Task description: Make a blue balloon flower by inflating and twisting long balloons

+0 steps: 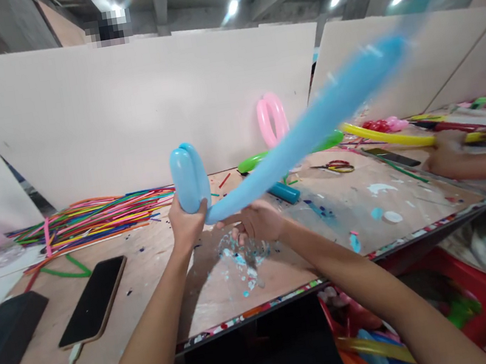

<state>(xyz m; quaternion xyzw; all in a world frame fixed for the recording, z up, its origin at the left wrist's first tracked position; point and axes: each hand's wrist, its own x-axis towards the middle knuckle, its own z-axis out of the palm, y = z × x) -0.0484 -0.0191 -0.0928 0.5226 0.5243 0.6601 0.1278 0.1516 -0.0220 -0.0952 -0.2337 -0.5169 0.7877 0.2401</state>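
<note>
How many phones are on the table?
2: one phone at near left, with a cable plugged in, and another phone near the co-worker's hand at right. The blue balloon may hide more.

On my feed, ceiling lamps (233, 7) flare in streaks, shadows darken the tabletop (145, 262), and the long blue balloon (308, 128) blurs

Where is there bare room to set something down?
Mostly bare: the brown wooden tabletop between the black rectangular smartphone and the left forearm, and its near strip right of the blue-and-white scraps. Crowded: the back left, under bundled multicoloured thin balloons, and the back centre-right, with the teal cylinder and red-and-yellow-handled scissors.
</note>
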